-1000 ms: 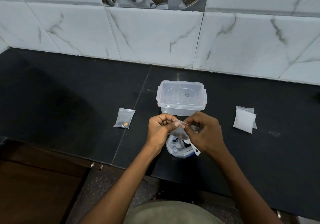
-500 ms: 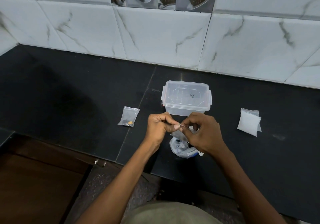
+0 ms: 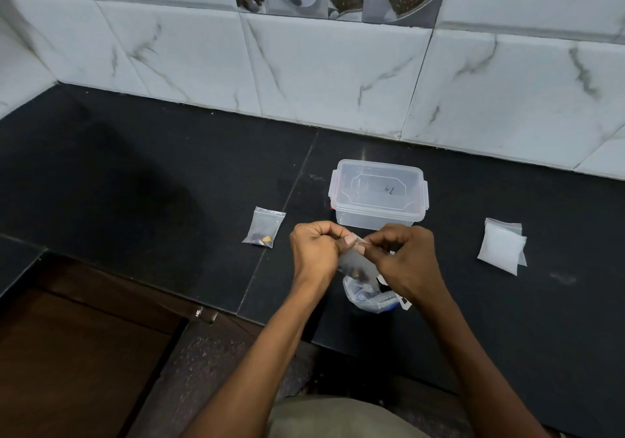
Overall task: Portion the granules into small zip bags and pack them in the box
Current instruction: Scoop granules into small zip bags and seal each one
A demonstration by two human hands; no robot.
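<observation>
A small clear zip bag [image 3: 356, 265] with a few dark and yellow granules at its bottom hangs between my hands. My left hand [image 3: 316, 251] and my right hand [image 3: 404, 260] both pinch its top edge, thumbs close together. Below the hands a crumpled clear plastic bag [image 3: 363, 297] of granules lies on the black counter [image 3: 135, 184]. Just behind my hands stands the clear plastic box [image 3: 378, 197] with its lid on. To the left lies a filled small zip bag [image 3: 264, 227], flat on the counter.
A stack of white-looking small zip bags [image 3: 502, 249] lies to the right. The marble-tiled wall [image 3: 321, 75] runs along the back of the counter. A brown wooden cabinet front [image 3: 74, 353] sits below the counter edge at lower left.
The view has shifted slightly. My hands stay at the bag's top edge, and my fingers have slid closer together along it.
</observation>
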